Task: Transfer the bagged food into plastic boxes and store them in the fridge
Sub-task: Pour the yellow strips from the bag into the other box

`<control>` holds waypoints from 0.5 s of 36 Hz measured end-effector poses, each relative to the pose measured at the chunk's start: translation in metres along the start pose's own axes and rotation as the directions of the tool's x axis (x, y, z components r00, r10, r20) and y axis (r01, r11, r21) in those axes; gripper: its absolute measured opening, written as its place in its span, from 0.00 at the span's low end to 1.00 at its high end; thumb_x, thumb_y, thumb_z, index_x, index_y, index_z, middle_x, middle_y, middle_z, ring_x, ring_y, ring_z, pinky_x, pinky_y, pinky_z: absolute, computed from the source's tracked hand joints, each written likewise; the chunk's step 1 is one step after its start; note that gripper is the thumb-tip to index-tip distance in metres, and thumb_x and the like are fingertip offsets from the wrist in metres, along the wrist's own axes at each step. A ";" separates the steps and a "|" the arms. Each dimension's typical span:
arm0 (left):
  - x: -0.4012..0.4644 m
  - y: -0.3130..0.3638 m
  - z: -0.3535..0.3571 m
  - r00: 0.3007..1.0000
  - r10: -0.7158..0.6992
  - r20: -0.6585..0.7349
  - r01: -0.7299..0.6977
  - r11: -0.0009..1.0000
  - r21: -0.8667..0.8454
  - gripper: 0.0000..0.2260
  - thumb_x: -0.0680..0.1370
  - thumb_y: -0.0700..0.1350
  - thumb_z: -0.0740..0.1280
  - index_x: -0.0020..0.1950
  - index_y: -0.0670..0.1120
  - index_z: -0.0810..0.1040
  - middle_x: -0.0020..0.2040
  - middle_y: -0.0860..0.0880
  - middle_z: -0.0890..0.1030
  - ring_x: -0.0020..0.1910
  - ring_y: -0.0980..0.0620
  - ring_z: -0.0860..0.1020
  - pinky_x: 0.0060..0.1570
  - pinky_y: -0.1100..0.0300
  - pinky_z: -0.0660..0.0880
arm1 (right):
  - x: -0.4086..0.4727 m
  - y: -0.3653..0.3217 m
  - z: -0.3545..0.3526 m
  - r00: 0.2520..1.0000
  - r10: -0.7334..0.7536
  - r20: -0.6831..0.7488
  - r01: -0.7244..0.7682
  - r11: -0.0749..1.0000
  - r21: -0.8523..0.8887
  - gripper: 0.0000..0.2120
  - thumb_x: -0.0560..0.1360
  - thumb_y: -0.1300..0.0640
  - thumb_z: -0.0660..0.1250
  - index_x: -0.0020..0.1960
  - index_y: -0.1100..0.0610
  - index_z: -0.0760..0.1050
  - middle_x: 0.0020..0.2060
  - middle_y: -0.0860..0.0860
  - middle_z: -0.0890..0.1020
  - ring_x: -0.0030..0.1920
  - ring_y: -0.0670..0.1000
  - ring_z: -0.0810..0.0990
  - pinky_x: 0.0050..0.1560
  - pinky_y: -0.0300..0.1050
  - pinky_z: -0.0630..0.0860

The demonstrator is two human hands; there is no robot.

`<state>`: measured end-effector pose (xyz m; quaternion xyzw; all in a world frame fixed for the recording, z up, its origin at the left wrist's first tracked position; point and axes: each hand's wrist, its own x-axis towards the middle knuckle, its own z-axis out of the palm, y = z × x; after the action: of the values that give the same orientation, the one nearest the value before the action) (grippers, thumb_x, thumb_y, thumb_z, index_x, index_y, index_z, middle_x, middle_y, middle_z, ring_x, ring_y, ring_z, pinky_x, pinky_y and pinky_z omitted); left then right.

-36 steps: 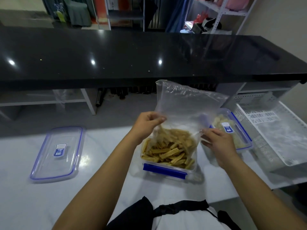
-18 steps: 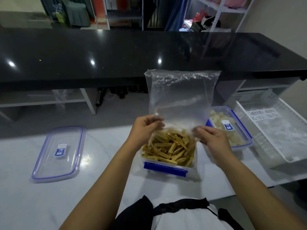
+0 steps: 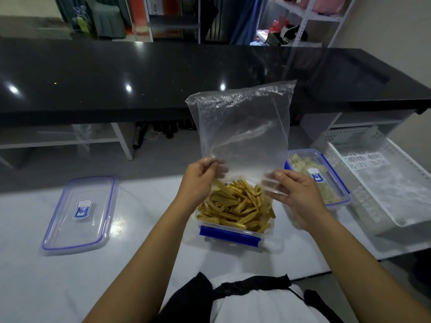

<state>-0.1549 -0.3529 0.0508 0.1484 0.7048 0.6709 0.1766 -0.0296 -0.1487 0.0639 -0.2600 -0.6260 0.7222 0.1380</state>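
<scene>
Fingers (image 3: 211,165) of the left hand (image 3: 198,183) are pinched together on one bottom corner of a clear plastic bag (image 3: 242,127). The other bottom corner is pinched by the right hand (image 3: 296,194). The bag is held upside down, with its open mouth at the bottom, just above an open plastic box (image 3: 233,231). No food can be seen in the bag. The box is filled with yellow food sticks (image 3: 233,206) and is set on a white table (image 3: 144,252). A blue clip is seen on its near side. A loose lid (image 3: 79,213) is laid flat on the table, well to the left. A second box (image 3: 326,183), shut with a lid and filled with pale food, is seen just right of the hands. A white basket (image 3: 384,178) is placed beside it.
</scene>
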 end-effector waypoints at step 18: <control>0.000 0.026 -0.006 0.993 0.113 -0.027 -0.114 0.993 -0.016 0.10 0.84 0.40 0.62 0.55 0.49 0.83 0.45 0.53 0.87 0.48 0.55 0.85 0.47 0.65 0.80 | -0.002 -0.006 0.000 0.998 -0.056 -0.023 0.054 0.994 -0.091 0.07 0.78 0.58 0.68 0.47 0.52 0.86 0.49 0.50 0.87 0.51 0.51 0.86 0.44 0.41 0.82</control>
<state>-0.1584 -0.3570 0.0773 0.1780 0.6914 0.6880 0.1305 -0.0285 -0.1490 0.0700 -0.2578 -0.6633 0.6856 0.1538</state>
